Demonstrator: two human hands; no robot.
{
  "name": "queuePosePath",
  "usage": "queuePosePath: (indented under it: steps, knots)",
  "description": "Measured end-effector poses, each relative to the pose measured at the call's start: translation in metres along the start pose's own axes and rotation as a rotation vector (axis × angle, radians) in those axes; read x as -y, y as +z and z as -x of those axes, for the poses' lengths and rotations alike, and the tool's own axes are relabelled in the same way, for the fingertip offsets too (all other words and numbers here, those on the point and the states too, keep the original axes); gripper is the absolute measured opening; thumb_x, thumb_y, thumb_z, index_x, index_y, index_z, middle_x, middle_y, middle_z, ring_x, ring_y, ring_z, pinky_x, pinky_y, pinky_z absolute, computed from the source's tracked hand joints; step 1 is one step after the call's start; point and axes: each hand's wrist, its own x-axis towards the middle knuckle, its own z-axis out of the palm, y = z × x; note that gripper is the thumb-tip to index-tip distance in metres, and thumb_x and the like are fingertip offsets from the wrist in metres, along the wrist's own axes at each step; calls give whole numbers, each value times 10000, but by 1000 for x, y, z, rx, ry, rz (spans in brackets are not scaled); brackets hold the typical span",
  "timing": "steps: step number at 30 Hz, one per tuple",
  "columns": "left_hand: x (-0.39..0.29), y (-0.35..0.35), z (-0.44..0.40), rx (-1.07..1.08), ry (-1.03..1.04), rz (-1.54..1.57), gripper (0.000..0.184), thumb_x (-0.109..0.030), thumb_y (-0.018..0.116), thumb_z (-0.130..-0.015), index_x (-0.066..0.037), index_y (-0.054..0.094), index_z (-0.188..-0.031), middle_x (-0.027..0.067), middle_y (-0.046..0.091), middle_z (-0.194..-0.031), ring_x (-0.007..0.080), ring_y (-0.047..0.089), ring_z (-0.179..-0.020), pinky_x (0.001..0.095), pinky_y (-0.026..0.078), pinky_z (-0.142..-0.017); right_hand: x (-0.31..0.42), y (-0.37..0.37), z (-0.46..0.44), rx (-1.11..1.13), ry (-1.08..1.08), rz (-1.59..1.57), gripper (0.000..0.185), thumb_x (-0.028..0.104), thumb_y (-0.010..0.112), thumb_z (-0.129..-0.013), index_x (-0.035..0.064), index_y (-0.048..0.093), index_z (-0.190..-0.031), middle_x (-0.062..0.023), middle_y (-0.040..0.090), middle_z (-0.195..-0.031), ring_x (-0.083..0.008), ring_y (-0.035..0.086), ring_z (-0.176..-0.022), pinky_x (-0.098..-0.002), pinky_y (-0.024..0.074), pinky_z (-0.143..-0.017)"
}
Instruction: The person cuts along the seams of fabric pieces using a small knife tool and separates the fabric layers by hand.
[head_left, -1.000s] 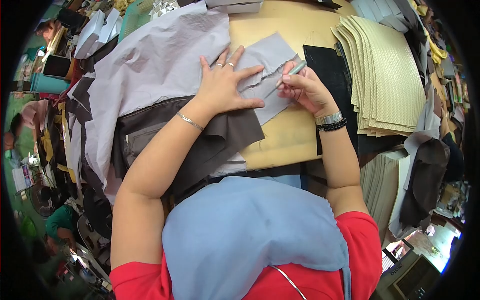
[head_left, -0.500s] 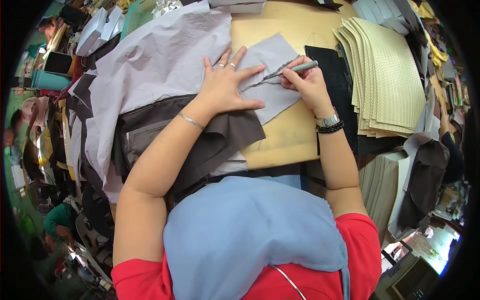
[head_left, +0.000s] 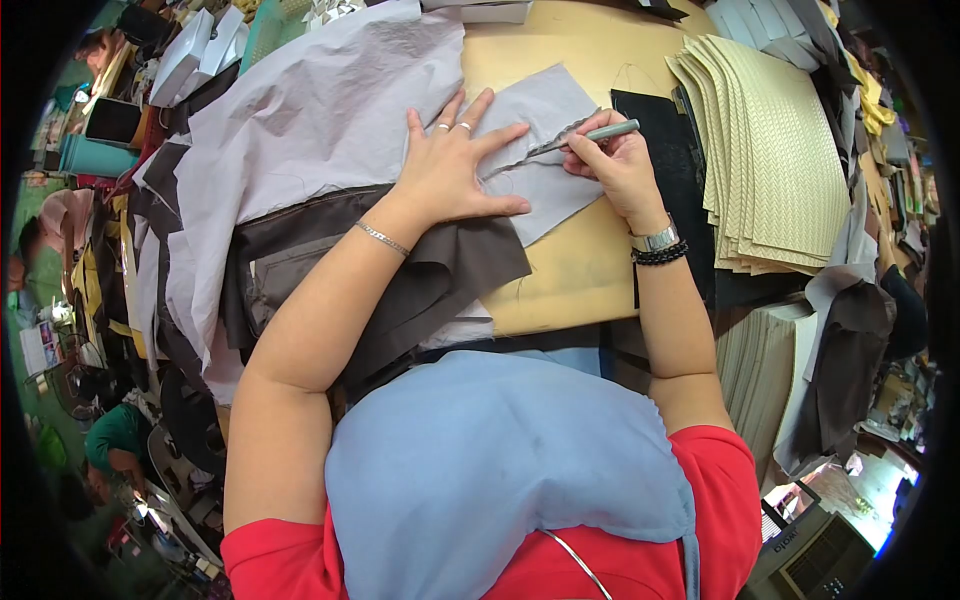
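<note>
Spread flat, my left hand (head_left: 455, 165) presses on light grey cloth (head_left: 340, 100) and the dark brown cloth (head_left: 455, 270) beside it, fingers apart. My right hand (head_left: 615, 165) pinches a grey-green pen-like tool (head_left: 612, 130) between thumb and fingers. Its slim tip points left, at a dark wavy edge on a pale grey cloth piece (head_left: 555, 205). The tip lies close to that edge, near my left fingertips; whether it touches the cloth I cannot tell.
The work lies on a yellowish tabletop (head_left: 570, 280). A black flat panel (head_left: 660, 160) and a stack of cream textured sheets (head_left: 770, 160) are at the right. Lower right stands a thick stack of sheets (head_left: 760, 370). A person in green (head_left: 115, 435) is at the far left.
My left hand and the cloth stay in place. The tool in my right hand has shifted very slightly; its grip looks the same.
</note>
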Motion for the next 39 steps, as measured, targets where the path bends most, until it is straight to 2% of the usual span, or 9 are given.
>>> queuePosePath:
  steps: [14,20,39]
  knots:
    - [0,0,0,8,-1,-4,949,-745,756,-579,-362,544,-1421,155,282,-1613,455,202,-1483,812,116,-1050,-1,1,1,-3,-15,-3,134,69,700,-922,62,569,-947,-54,701,-886,-93,681,-732,-216,576,-636]
    - [0,-1,0,4,0,-2,950,-740,760,-576,-362,545,-1420,156,284,-1612,456,199,-1484,816,120,-1047,5,1,1,-26,30,27,150,73,718,-901,28,581,-941,-53,665,-891,-100,665,-767,-244,594,-659]
    - [1,2,0,0,6,-1,948,-753,753,-582,-370,540,-1423,150,278,-1615,459,204,-1481,806,108,-1058,5,2,1,-7,30,18,165,85,725,-898,22,585,-958,-58,679,-865,-102,664,-745,-237,582,-654]
